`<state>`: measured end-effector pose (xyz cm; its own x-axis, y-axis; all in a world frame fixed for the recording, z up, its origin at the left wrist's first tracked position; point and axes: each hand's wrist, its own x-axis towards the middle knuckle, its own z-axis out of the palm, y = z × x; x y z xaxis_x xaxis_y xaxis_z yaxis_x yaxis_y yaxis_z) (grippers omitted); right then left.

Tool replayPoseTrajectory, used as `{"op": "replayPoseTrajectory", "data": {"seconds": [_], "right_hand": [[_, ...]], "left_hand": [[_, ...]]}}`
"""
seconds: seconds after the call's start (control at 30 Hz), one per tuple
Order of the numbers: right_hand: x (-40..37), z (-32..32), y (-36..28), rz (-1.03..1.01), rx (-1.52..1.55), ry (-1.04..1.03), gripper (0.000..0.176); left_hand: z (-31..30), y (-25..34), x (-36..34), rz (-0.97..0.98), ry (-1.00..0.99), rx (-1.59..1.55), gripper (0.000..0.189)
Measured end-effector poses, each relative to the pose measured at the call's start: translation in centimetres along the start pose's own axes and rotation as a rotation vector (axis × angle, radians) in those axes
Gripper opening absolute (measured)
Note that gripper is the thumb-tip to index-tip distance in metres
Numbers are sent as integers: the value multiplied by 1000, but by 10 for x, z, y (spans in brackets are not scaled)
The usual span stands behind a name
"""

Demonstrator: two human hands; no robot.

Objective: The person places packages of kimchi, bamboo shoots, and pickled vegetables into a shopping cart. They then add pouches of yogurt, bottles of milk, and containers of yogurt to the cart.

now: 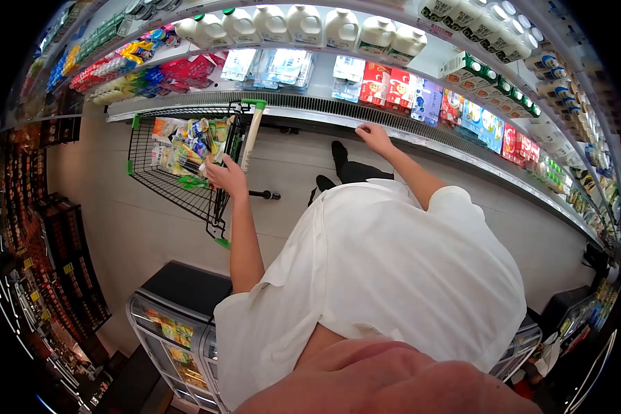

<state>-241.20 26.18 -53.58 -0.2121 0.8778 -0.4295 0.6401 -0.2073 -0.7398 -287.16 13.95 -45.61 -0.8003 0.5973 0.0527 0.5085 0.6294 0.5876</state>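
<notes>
1. My left hand [225, 176] was at the handle end of the black wire shopping cart with green trim [160, 181], fingers closed round a small pale pack [210, 164]
2. My right hand [374, 135] lay flat and empty on the grey chiller ledge [435, 141]
3. It seemed best to lower the pack inside the basket before loosening my fingers
4. The cart sat in the upper left of the frame, its long axis along the ledge and its nose toward the left edge; the pack's own axis I couldn't tell
</notes>
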Motion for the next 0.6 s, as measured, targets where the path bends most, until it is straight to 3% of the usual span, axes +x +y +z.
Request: {"op": "replayPoseTrajectory", "data": {"seconds": [0.1, 0.17, 0.23, 0.3, 0.37, 0.43, 0.5, 0.6], "right_hand": [[14, -59, -25, 5, 102, 207, 38], [46, -90, -38, -39, 117, 291, 37], [71, -117, -68, -97, 266, 377, 43], [96, -143, -99, -188, 282, 459, 65], [115, -165, -134, -148, 267, 500, 69], [137, -180, -146, -110, 245, 538, 73], [161, -192, -150, -32, 16, 494, 72], [188, -191, -139, -52, -39, 447, 70]], "left_hand": [[16, 88, -10, 385, -4, -304, 60], [40, 137, -12, 585, -189, -397, 51], [70, 182, -19, 419, -546, -603, 43], [112, 213, -24, 376, -714, -702, 40], [139, 260, -26, 330, -846, -815, 45], [153, 307, -20, 122, -1073, -795, 53], [178, 341, -15, 24, -1125, -845, 57], [203, 377, -6, -121, -1169, -892, 64]]}}
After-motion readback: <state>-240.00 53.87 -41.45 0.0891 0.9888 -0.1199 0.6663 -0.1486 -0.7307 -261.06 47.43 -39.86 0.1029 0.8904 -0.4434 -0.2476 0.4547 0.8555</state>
